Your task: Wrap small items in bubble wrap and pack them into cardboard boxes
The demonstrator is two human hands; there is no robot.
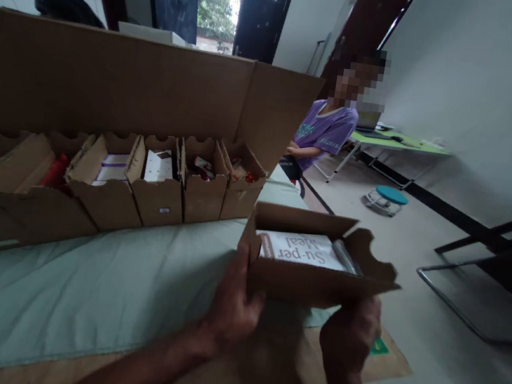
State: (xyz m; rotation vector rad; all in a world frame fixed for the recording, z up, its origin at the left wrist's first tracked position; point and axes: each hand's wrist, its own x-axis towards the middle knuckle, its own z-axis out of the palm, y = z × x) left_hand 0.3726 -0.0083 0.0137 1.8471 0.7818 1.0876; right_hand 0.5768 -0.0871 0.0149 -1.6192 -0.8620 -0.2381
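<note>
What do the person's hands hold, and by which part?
An open cardboard box: left hand at its left end, right hand low near its right end.

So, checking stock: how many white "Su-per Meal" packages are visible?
1: the white package, in the brown cardboard box held by left hand and right hand. Others may be hidden.

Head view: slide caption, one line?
Left hand and right hand hold an open cardboard bin containing a "Su-per Meal" package, beside a row of similar bins.

The white packet (298,248) reads "Su-per Meal", upside down.
</note>
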